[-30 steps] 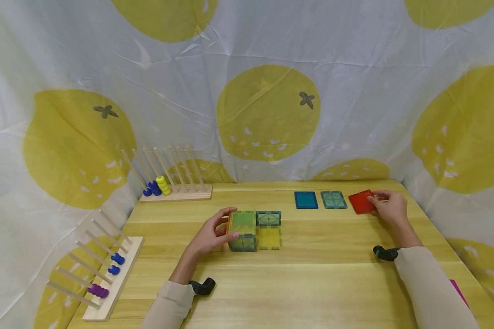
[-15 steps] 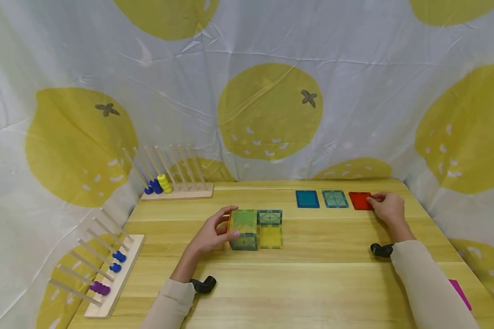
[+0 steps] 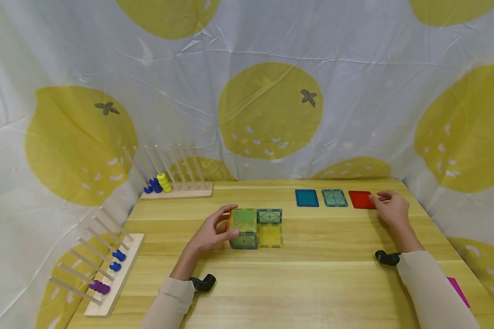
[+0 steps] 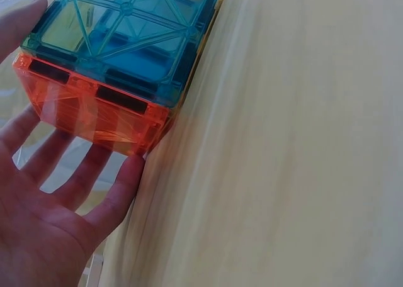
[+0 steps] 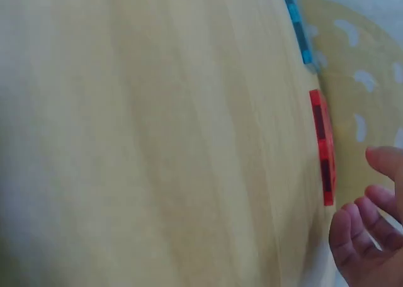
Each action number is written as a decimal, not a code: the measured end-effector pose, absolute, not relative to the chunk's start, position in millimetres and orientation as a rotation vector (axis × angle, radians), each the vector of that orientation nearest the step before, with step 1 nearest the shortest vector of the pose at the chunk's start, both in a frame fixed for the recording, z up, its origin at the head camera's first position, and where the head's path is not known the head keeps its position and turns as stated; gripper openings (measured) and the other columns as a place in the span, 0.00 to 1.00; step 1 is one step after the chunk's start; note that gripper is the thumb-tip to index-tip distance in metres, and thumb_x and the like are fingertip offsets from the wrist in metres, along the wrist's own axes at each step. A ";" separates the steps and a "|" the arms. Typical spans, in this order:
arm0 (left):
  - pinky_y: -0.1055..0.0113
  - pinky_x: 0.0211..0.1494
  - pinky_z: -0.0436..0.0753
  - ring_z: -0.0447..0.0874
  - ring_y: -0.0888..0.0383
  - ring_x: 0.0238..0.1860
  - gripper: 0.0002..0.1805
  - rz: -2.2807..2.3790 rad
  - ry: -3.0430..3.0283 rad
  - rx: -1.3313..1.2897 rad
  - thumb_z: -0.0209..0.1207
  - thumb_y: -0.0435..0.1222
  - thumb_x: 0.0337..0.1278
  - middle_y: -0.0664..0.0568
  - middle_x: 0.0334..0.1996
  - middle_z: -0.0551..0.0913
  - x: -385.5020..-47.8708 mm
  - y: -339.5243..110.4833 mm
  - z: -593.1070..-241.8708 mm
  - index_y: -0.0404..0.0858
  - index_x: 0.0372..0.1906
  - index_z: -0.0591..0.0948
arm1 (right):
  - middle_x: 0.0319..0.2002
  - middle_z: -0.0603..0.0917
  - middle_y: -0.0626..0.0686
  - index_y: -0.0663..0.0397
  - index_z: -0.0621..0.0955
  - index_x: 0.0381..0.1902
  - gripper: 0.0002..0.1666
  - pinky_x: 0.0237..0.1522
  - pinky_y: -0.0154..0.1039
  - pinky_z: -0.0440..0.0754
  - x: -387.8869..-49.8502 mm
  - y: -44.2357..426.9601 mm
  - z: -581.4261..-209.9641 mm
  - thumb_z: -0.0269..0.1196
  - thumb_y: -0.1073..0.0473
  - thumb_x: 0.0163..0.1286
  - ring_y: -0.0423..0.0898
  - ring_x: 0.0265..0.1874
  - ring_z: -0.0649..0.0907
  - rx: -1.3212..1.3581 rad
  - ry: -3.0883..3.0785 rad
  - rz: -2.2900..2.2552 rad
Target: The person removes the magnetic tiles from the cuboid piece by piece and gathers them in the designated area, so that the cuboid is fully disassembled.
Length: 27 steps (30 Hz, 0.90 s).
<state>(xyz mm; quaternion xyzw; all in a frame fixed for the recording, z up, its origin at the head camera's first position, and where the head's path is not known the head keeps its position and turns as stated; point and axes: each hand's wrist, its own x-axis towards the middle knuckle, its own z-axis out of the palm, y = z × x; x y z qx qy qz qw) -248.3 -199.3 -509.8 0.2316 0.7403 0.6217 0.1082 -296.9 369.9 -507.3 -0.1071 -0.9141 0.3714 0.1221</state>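
Note:
My left hand [image 3: 210, 234] holds the left side of a cube of see-through magnetic tiles [image 3: 244, 219], thumb at the front, fingers round the back. An orange tile [image 4: 94, 111] faces the palm in the left wrist view. Joined to the cube's right are a flat yellow tile [image 3: 270, 236] and an upright teal tile [image 3: 269, 216]. At the back right, my right hand [image 3: 395, 211] is beside a flat red tile [image 3: 360, 199], fingers loosely bent. The right wrist view shows a gap between its fingertips [image 5: 340, 221] and that tile.
Left of the red tile lie a clear teal tile [image 3: 335, 198] and a blue tile [image 3: 306, 198]. A magenta piece [image 3: 458, 291] sits by the right edge. Wooden peg racks with beads stand at the back left [image 3: 177, 191] and front left [image 3: 123, 269]. A lemon-print cloth [image 3: 350, 123] hangs behind.
The red tile went from tilted in my right fingers to lying flat, in line with the other two. My right hand has let go and drawn slightly right. The left hand stays put.

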 end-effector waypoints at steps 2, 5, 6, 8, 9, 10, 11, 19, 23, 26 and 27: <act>0.62 0.57 0.86 0.70 0.40 0.71 0.40 1.823 2.189 0.701 0.69 0.33 0.64 0.47 0.74 0.66 -248.3 -200.4 -509.1 0.56 0.77 0.66 | 0.53 0.82 0.69 0.68 0.79 0.61 0.35 0.50 0.46 0.77 -293.7 367.5 -505.6 0.59 0.40 0.77 0.68 0.57 0.78 -0.298 -2.652 1.091; 0.63 0.59 0.85 0.67 0.39 0.73 0.40 1.819 2.199 0.736 0.68 0.33 0.64 0.47 0.76 0.65 -248.4 -201.1 -509.0 0.54 0.77 0.66 | 0.54 0.83 0.65 0.63 0.80 0.61 0.35 0.39 0.27 0.77 -288.6 360.7 -502.3 0.60 0.38 0.75 0.54 0.46 0.85 -0.274 -2.634 1.117; 0.64 0.59 0.84 0.67 0.39 0.73 0.40 1.819 2.200 0.744 0.68 0.32 0.64 0.46 0.76 0.64 -248.4 -201.2 -508.8 0.53 0.77 0.66 | 0.53 0.84 0.65 0.62 0.81 0.61 0.35 0.35 0.22 0.75 -286.5 357.4 -500.6 0.61 0.38 0.75 0.50 0.44 0.85 -0.255 -2.629 1.121; 0.63 0.60 0.84 0.66 0.39 0.73 0.40 1.818 2.199 0.754 0.68 0.32 0.64 0.45 0.76 0.64 -248.1 -201.2 -508.5 0.52 0.77 0.66 | 0.53 0.84 0.65 0.62 0.81 0.61 0.34 0.33 0.19 0.75 -282.0 349.0 -496.8 0.63 0.39 0.74 0.42 0.41 0.83 -0.205 -2.618 1.149; 0.63 0.60 0.84 0.66 0.38 0.73 0.40 1.816 2.201 0.759 0.68 0.32 0.64 0.45 0.76 0.64 -247.8 -201.2 -508.2 0.51 0.78 0.65 | 0.52 0.85 0.65 0.61 0.81 0.61 0.33 0.33 0.19 0.75 -279.5 344.0 -495.0 0.63 0.39 0.74 0.39 0.40 0.81 -0.173 -2.619 1.155; 0.62 0.60 0.84 0.66 0.38 0.73 0.40 1.815 2.201 0.756 0.68 0.32 0.64 0.44 0.76 0.64 -247.5 -201.2 -507.7 0.51 0.78 0.65 | 0.51 0.85 0.65 0.61 0.81 0.60 0.32 0.34 0.19 0.75 -277.2 338.9 -493.5 0.64 0.40 0.74 0.37 0.39 0.80 -0.134 -2.617 1.147; 0.62 0.59 0.85 0.67 0.38 0.73 0.41 1.812 2.205 0.750 0.68 0.32 0.64 0.44 0.76 0.64 -247.3 -201.0 -507.2 0.51 0.78 0.65 | 0.51 0.86 0.65 0.61 0.82 0.60 0.31 0.34 0.18 0.75 -275.1 333.5 -492.3 0.64 0.42 0.74 0.40 0.40 0.81 -0.101 -2.617 1.147; 0.62 0.57 0.86 0.68 0.39 0.72 0.40 1.816 2.211 0.726 0.69 0.31 0.63 0.44 0.74 0.66 -248.2 -200.4 -506.9 0.49 0.77 0.66 | 0.53 0.86 0.62 0.60 0.82 0.60 0.26 0.40 0.20 0.77 -267.1 289.6 -491.7 0.67 0.47 0.74 0.57 0.49 0.84 0.112 -2.625 1.224; 0.62 0.57 0.86 0.69 0.39 0.71 0.39 1.821 2.195 0.729 0.68 0.31 0.63 0.43 0.74 0.67 -248.1 -200.6 -507.4 0.41 0.77 0.65 | 0.53 0.87 0.62 0.60 0.83 0.59 0.25 0.42 0.21 0.79 -263.5 268.1 -489.1 0.68 0.49 0.73 0.56 0.48 0.85 0.203 -2.620 1.277; 0.61 0.57 0.86 0.69 0.40 0.72 0.39 1.814 2.203 0.725 0.68 0.31 0.63 0.43 0.74 0.67 -247.7 -200.2 -506.8 0.41 0.77 0.65 | 0.52 0.87 0.62 0.59 0.83 0.60 0.24 0.43 0.22 0.81 -260.9 253.4 -485.5 0.69 0.51 0.72 0.51 0.47 0.86 0.263 -2.618 1.336; 0.61 0.58 0.85 0.69 0.41 0.72 0.39 1.811 2.209 0.722 0.68 0.32 0.64 0.44 0.74 0.67 -247.7 -200.1 -506.5 0.41 0.77 0.65 | 0.53 0.87 0.62 0.59 0.82 0.61 0.24 0.44 0.23 0.82 -260.9 249.1 -485.2 0.69 0.52 0.72 0.49 0.47 0.86 0.278 -2.617 1.356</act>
